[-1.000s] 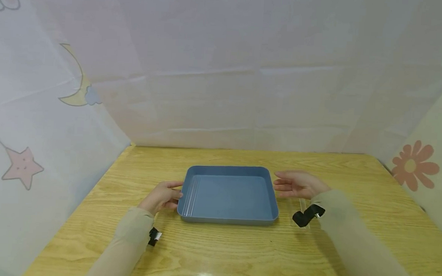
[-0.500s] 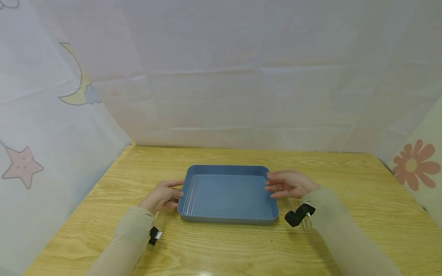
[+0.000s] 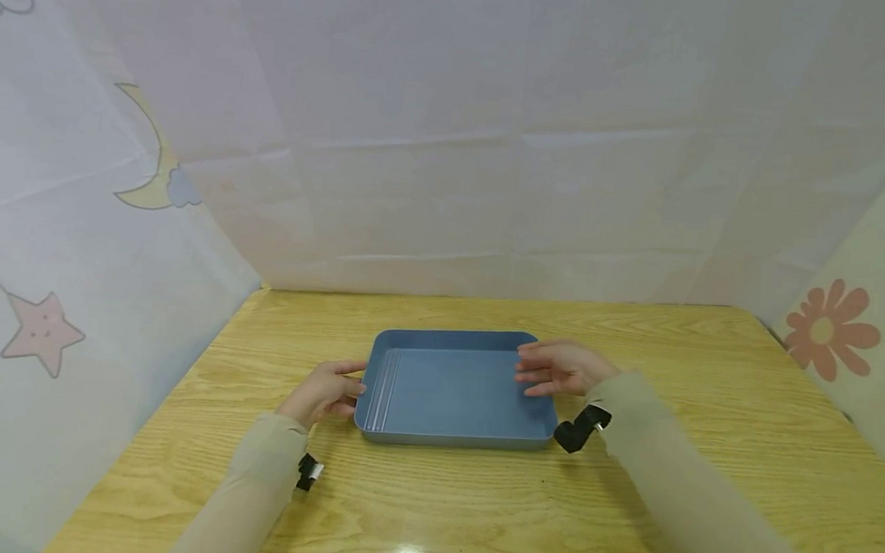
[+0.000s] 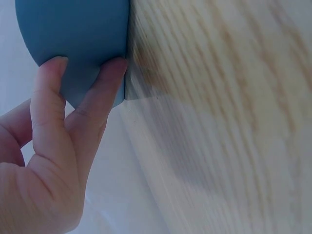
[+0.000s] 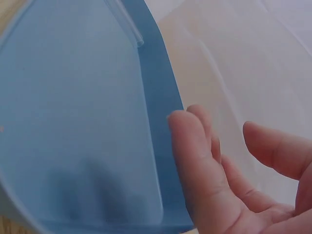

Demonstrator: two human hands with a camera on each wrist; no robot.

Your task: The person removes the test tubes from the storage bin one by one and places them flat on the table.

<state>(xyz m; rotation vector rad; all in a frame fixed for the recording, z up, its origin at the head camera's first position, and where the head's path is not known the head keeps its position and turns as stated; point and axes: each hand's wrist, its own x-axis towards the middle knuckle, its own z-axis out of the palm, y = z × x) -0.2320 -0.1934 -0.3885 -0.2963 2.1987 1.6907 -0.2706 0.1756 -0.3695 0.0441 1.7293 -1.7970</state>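
A shallow blue tray (image 3: 466, 399) with rounded corners stands on the wooden table. Clear thin rods (image 3: 384, 393) lie inside along its left end; the end of one clear rod (image 5: 130, 24) shows in the right wrist view. My left hand (image 3: 324, 395) is at the tray's left end. In the left wrist view its fingertips (image 4: 115, 66) touch the outer side wall (image 4: 83, 29). My right hand (image 3: 564, 369) hovers over the tray's right end, fingers pointing left, slightly bent and holding nothing. Its shadow falls on the tray floor (image 5: 73, 112).
The wooden table (image 3: 431, 501) extends around the tray on all sides. Behind it hangs a pale cloth backdrop (image 3: 492, 187), with a printed star and moon on the left and a flower (image 3: 823, 330) on the right. Black straps are on both wrists.
My right hand has moved left from beside the tray's right edge to over its right end. The left hand and the tray have stayed in place.
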